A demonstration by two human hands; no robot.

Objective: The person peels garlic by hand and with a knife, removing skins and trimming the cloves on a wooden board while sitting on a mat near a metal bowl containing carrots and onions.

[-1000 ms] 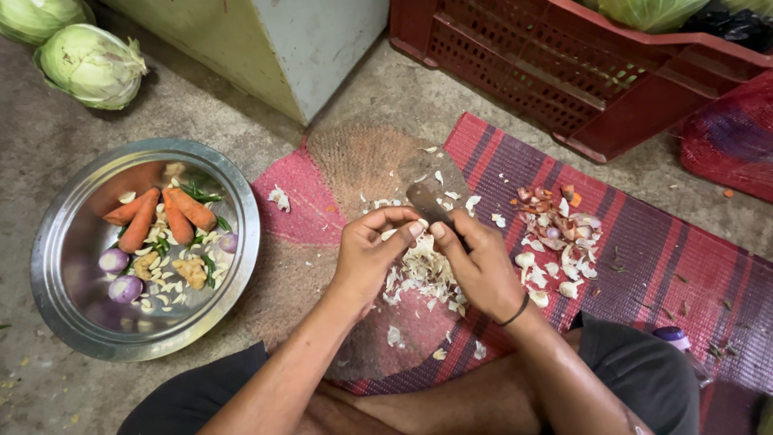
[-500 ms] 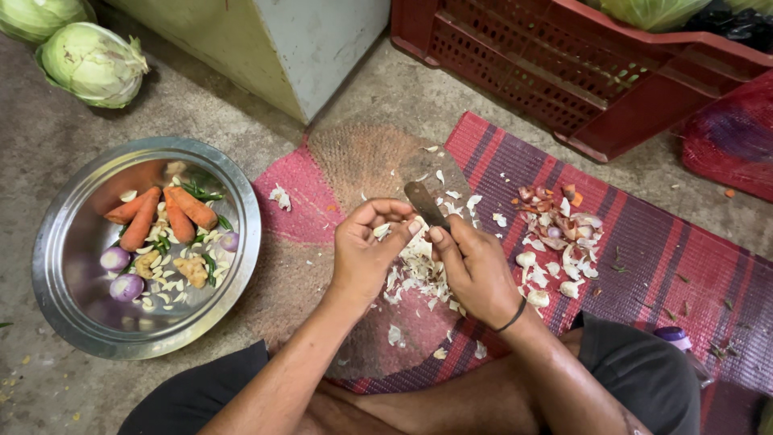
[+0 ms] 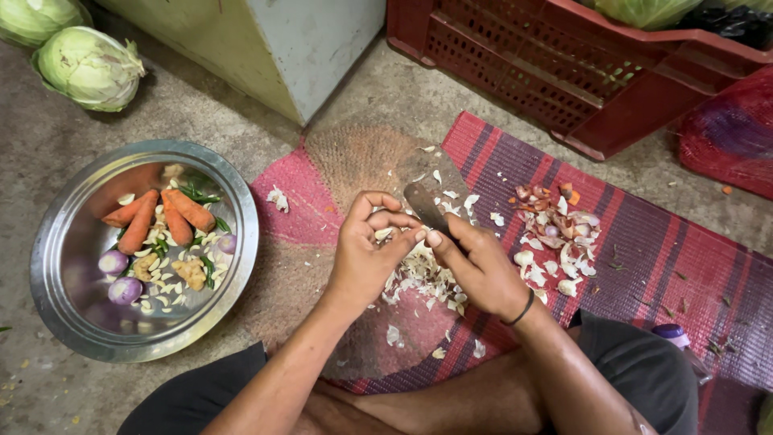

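Steel bowl point(image 3: 48, 242) serves as the marker here, holding carrots point(image 3: 161, 213), small onions point(image 3: 113, 262) and peeled cloves. Up and left of the bowl sits a cabbage point(image 3: 88, 68). Right of the bowl, the left hand point(image 3: 362, 254) pinches a garlic clove point(image 3: 384, 234) narrowly between thumb and fingertips. Further right, the right hand point(image 3: 479, 266) is closed round a knife point(image 3: 425, 205), its blade touching the clove (peeling seems to be the step in hand). The next move likely calls for a shallow, careful lift of skin. Peelings point(image 3: 423, 274) lie below both hands; farthest right, a red crate point(image 3: 564, 89).
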